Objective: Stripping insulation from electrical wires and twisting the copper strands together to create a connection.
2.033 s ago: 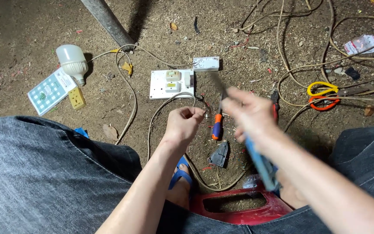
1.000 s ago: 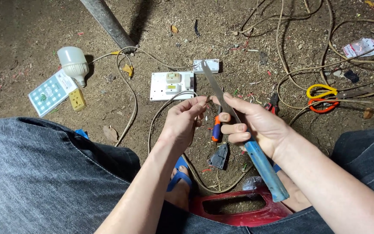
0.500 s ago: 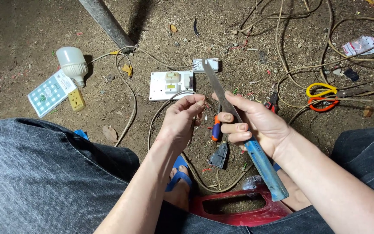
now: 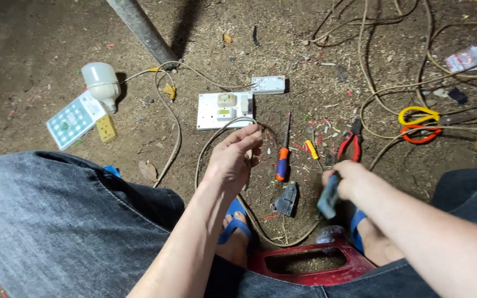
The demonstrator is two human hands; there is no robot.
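Left hand point(image 4: 233, 157) just below the white socket plate point(image 4: 224, 110), fingers pinched around a pale cable point(image 4: 208, 146) looping out from that plate. Right hand point(image 4: 346, 179) lower right of the plate, fist wrapped around a blue-handled tool point(image 4: 328, 200) (blade end hidden). Orange-handled screwdriver point(image 4: 282, 160) on the dirt between both hands, below the plate's right corner. Red pliers point(image 4: 350, 144) just above the right hand. White bulb point(image 4: 101, 83) well left of the plate.

White bulb point(image 4: 101, 81), yellow scissors point(image 4: 418, 117), red pliers point(image 4: 349, 143), orange-handled screwdriver point(image 4: 284, 154) on dirt floor point(image 4: 40, 49).
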